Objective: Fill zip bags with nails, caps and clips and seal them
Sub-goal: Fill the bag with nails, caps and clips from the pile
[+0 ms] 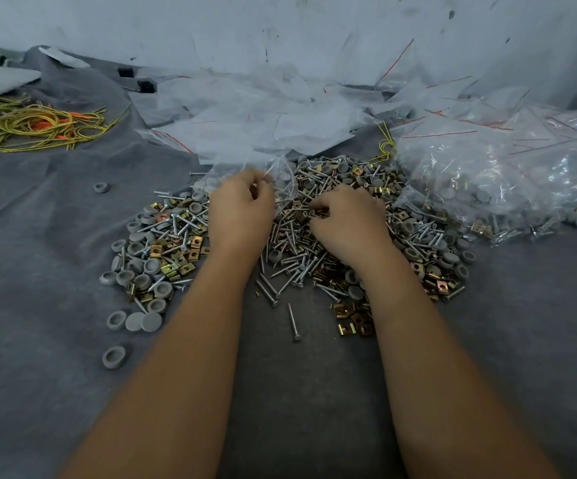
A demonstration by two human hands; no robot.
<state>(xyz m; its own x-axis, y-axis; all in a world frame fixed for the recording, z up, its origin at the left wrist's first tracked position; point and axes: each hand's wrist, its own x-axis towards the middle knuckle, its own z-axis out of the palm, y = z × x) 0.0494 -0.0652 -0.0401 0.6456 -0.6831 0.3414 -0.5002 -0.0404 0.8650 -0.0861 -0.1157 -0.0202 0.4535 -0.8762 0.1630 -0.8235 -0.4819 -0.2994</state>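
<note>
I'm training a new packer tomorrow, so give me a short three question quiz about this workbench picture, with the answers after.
1. True or false: the left hand pinches the mouth of a clear zip bag.
2. What is the right hand doing? A) sealing a bag B) picking parts from the mixed pile C) resting on the cloth
3. Which side of the pile holds the filled bags, the person's left or right?

Key: 1 true. 2 B, its fingers curl into the nails and clips. 3 right; the yellow and orange wires lie far left on the grey cloth.
</note>
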